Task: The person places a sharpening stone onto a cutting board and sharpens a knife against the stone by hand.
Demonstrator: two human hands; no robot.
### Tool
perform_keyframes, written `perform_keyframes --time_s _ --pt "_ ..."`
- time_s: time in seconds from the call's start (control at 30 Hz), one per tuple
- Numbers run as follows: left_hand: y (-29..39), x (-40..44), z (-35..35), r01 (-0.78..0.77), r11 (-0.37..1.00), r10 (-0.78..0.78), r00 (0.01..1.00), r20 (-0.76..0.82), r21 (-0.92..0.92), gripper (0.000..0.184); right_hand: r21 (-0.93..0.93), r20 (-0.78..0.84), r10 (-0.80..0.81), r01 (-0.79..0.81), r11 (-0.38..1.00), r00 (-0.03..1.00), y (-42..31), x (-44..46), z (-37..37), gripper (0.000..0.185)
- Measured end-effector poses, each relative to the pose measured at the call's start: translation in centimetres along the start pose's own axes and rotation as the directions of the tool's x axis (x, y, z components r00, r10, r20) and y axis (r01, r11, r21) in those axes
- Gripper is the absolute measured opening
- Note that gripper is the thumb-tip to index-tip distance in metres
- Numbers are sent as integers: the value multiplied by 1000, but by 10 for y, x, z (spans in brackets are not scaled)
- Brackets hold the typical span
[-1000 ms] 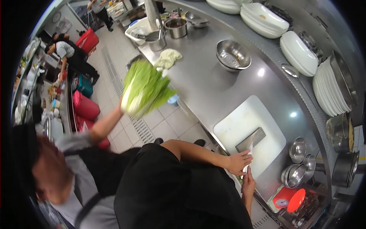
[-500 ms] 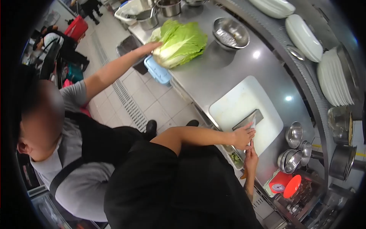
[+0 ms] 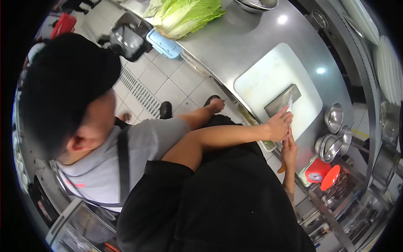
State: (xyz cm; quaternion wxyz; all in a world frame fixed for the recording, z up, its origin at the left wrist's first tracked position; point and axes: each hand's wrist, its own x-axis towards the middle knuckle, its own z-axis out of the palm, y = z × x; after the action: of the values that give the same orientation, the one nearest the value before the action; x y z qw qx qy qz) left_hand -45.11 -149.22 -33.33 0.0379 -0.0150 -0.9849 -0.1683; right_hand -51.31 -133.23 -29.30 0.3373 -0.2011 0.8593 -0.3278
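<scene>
A knife (image 3: 290,101) lies slantwise across a grey rectangular block (image 3: 276,103) that looks like a sharpening stone. Under both is a white cutting board (image 3: 262,75) on the steel counter. My left hand (image 3: 279,126) rests on the blade, fingers stretched out over it. Closer to the counter's edge, my right hand (image 3: 289,152) is closed round the knife's handle end, and a brown wooden handle tip (image 3: 281,167) shows below it. My fingers hide much of the blade.
A large leafy cabbage (image 3: 180,19) sits at the counter's far left end, near a blue container (image 3: 163,44). Steel bowls (image 3: 329,147) and a red scale (image 3: 317,171) are to the right. A co-worker in a black cap (image 3: 71,75) stands close at my left.
The co-worker's hand has left the cabbage and dropped low beside my left arm; the co-worker has come closer. My view has shifted, while my hands stay on the knife.
</scene>
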Motion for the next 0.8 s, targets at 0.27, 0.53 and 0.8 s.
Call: perform_keyframes --time_s 0.27,0.53,0.8 --pt "-8 4 -17 6 998 -1 996 92 -64 68 97 -143 166 -154 983 976 -11 -6 19 41" --pt "0 -15 -44 -56 944 -64 936 -346 -325 42 162 -262 -12 56 985 965 22 -5 41 41" --pt "-64 -21 -109 -56 901 -199 827 -526 -429 8 449 -257 216 -81 890 942 -9 8 10 41"
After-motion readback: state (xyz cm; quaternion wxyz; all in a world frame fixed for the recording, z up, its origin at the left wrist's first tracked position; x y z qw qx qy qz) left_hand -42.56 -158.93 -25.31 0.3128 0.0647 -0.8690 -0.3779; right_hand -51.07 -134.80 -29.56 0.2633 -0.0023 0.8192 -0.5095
